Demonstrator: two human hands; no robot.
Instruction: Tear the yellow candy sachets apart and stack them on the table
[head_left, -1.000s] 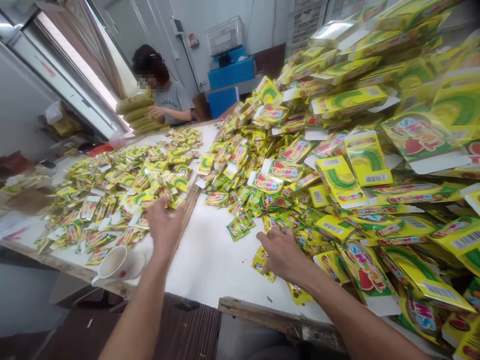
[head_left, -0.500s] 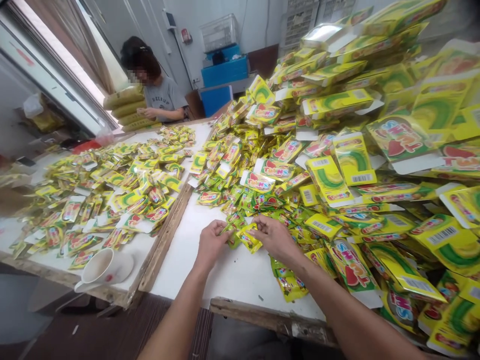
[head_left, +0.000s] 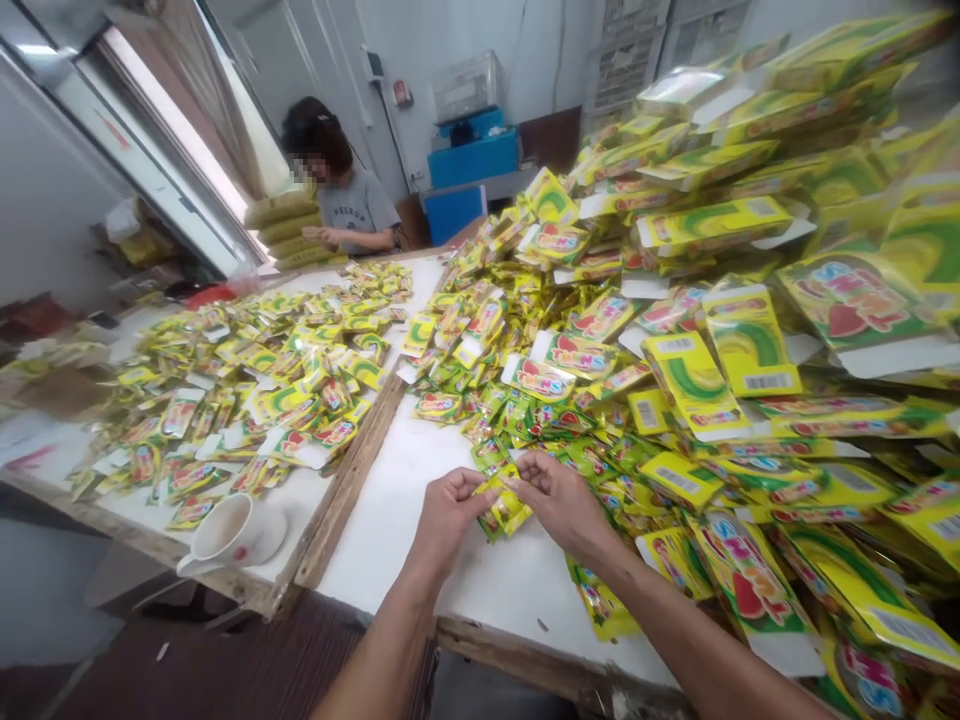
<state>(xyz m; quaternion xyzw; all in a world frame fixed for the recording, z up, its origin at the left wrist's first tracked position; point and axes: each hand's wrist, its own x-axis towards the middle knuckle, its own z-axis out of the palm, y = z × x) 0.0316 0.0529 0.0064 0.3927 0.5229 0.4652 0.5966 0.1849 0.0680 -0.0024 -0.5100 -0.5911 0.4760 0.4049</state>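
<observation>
My left hand [head_left: 445,518] and my right hand [head_left: 559,505] meet over the white table [head_left: 420,520], both pinching one small yellow-green candy sachet [head_left: 508,500] by its top edge. More sachets [head_left: 525,420] lie scattered just beyond my fingers. To the right rises a big heap of flat yellow cartons [head_left: 720,340] with red fruit print and barcodes.
A second table [head_left: 292,500] on the left is strewn with sachets and cartons [head_left: 247,390]; a white cup on a saucer [head_left: 232,535] stands at its near edge. A person in a grey shirt [head_left: 352,210] works at the far end beside stacked yellow bags [head_left: 281,225]. Blue bins [head_left: 472,160] stand behind.
My left hand came back from the left table to the middle. My right hand lifted a sachet off the table, and both hands now pinch it slightly nearer to me.
</observation>
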